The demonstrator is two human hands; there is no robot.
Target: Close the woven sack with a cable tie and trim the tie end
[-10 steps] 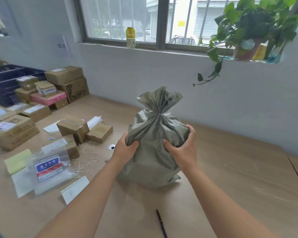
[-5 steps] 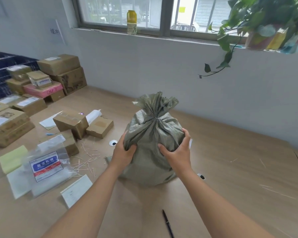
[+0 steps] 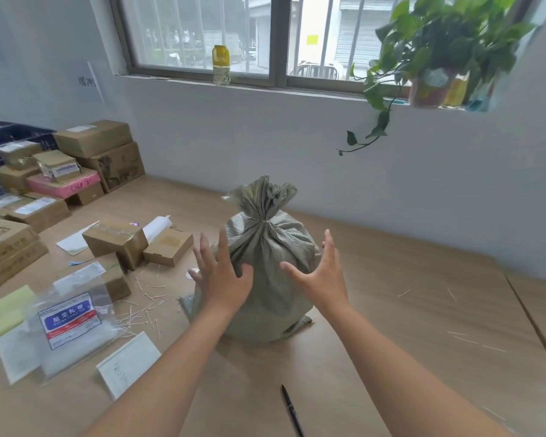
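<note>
A grey-green woven sack [image 3: 267,279] stands upright on the wooden table [image 3: 407,310], its neck gathered and cinched by a pale cable tie [image 3: 264,220]. My left hand [image 3: 223,274] hovers at the sack's left side with fingers spread, holding nothing. My right hand [image 3: 323,275] is spread open at its right side, just off the fabric. Several trimmed tie ends [image 3: 142,305] lie scattered on the table left of the sack.
A clear bag of cable ties [image 3: 68,323] with a blue-red label lies at the left, next to paper cards. Cardboard boxes [image 3: 133,241] stand left of the sack, more stacked by the wall. A black pen [image 3: 292,410] lies near the front. A potted plant hangs over the right.
Both hands were gripping the sack's sides; they have let go and now hold open beside it. The sack stays standing.
</note>
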